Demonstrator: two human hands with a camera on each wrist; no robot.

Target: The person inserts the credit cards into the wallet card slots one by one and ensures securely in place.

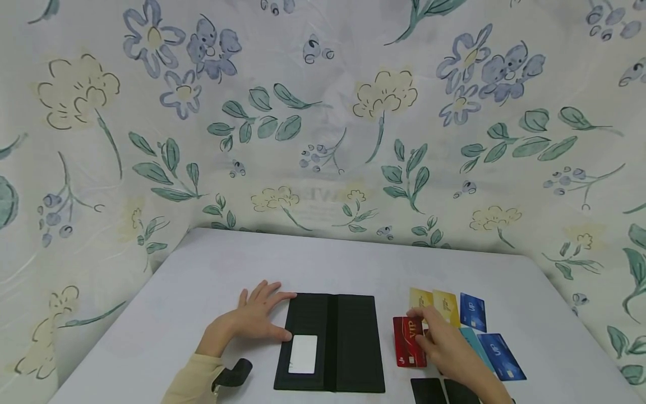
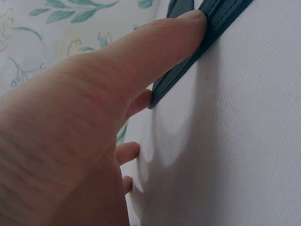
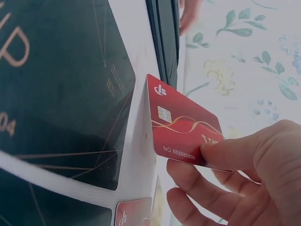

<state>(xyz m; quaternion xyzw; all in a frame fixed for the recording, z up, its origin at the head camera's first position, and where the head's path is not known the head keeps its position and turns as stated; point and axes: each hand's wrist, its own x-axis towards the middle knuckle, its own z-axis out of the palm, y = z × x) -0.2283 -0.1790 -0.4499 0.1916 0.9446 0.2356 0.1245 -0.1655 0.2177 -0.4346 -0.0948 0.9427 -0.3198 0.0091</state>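
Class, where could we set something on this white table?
Bare: the strip between the open black wallet and floral cloth; also left of the left hand. Crowded: right of the wallet, where the right hand holds a red rectangular card near gold cards and blue cards.

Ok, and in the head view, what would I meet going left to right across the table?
Left hand, open black wallet, red VIP card, upper blue card, lower blue card.

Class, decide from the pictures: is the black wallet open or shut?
Open: the wallet lies spread, its two halves side by side.
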